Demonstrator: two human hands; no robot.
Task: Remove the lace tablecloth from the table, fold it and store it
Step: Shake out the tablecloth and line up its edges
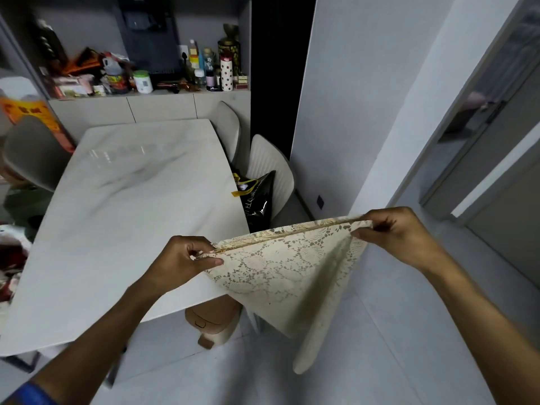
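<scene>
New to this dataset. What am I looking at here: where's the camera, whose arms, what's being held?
There is no robot: a person works with bare hands, and the one picture comes from a wide-angle camera on their head, looking forward and down. That is why both forearms reach in from the bottom edge. The left hand and right hand each pinch one end of the top edge of a cream lace tablecloth, already off the table and doubled over, its lower part hanging free above the floor. The white marble table beside it is bare. Chairs stand around the table, one holding a black bag; a cluttered shelf runs along the wall behind.
</scene>
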